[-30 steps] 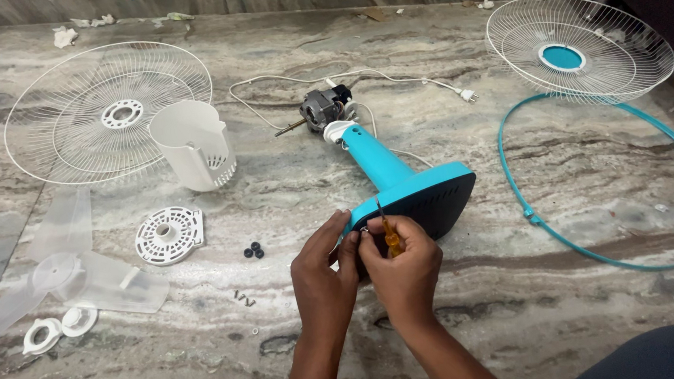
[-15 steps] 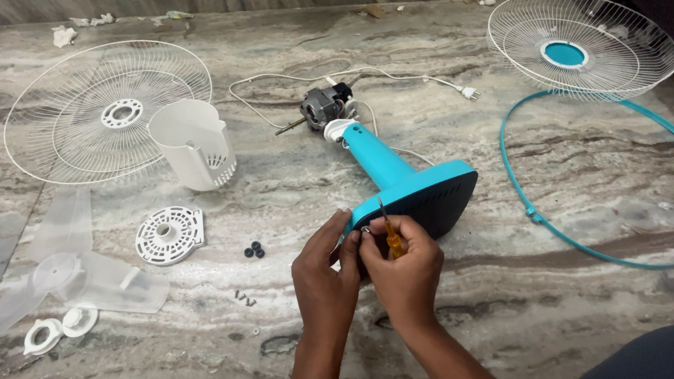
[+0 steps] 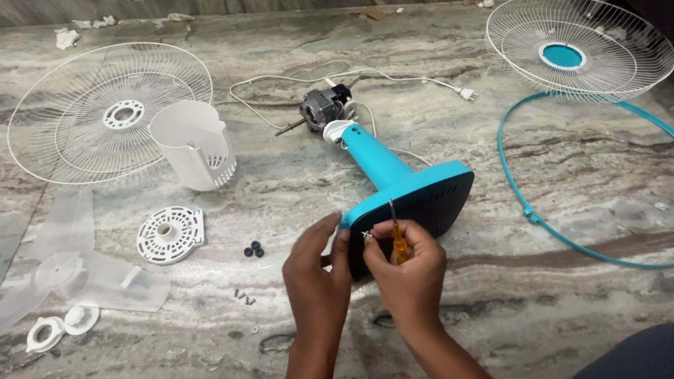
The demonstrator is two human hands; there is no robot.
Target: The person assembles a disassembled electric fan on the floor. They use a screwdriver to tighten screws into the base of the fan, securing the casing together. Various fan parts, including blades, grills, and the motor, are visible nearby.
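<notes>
since half a second ago the right hand (image 3: 410,276) has lifted a little, its grip clenched on an orange-handled screwdriver (image 3: 396,237) whose thin shaft now points up toward 12 o'clock; a small bright screw (image 3: 367,234) shows at its fingertips. the left hand (image 3: 316,277) has opened, fingers loosely spread against the fan base (image 3: 427,198) edge, grasping nothing. that suggests the screw is out. the base, smooth teal plastic with a dark underside, lies on its side on the veined marble floor (image 3: 526,311). wire grilles (image 3: 111,112) sit at 10 and 2 o'clock.
</notes>
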